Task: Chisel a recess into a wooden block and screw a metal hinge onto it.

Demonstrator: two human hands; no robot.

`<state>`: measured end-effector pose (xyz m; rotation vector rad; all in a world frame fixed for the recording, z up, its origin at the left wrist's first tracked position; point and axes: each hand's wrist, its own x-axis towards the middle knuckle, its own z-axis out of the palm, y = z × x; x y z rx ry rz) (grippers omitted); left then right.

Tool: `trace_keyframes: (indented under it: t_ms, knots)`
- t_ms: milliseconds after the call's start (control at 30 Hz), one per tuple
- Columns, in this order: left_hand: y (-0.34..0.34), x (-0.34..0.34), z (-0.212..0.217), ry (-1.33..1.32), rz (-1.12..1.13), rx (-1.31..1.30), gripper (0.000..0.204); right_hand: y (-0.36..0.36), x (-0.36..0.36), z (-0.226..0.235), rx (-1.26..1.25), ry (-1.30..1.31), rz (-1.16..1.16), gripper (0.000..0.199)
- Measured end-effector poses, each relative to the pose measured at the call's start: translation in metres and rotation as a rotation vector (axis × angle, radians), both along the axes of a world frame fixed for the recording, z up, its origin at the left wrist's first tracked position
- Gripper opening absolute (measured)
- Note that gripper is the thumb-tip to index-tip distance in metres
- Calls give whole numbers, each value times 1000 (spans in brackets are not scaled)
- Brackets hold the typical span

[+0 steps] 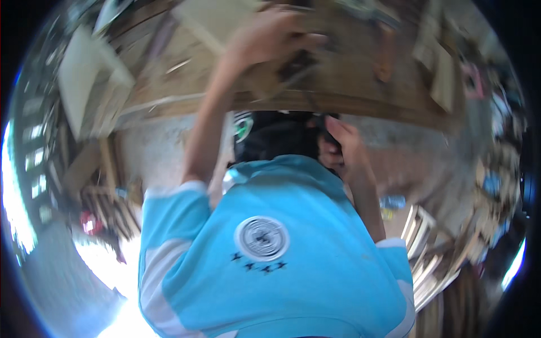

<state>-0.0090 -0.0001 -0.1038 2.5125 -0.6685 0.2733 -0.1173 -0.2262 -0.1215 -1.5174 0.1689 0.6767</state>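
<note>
My left hand (276,36) is over the wooden workbench, beside a small dark object (297,66) lying near the front edge. Motion smears its fingers, so I cannot make out their grip. Low at the bench's front edge, my right hand (345,142) is closed round a dark-handled tool (331,134). A thin dark shaft seems to run from it up toward the bench edge, but blur hides the tool's kind. A pale board (217,22) lies on the bench next to my left hand.
The workbench (344,104) spans the view ahead. An orange-brown handle (385,53) lies on it to the right. Pale wooden pieces stand at the left (84,79) and right (442,79). Stacked wood strips (422,242) and a clear bluish bottle (393,201) are on the floor.
</note>
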Motion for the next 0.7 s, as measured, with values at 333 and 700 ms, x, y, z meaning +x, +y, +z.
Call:
trace_keyframes:
  t_ms: [333, 700]
  knots:
    - [-5, 3, 8, 40, -20, 2, 34, 6, -2, -25, -110, -686, 78, 29]
    - [-5, -1, 9, 52, 34, 76, 34, -1, 10, -20, -331, -944, 102, 32]
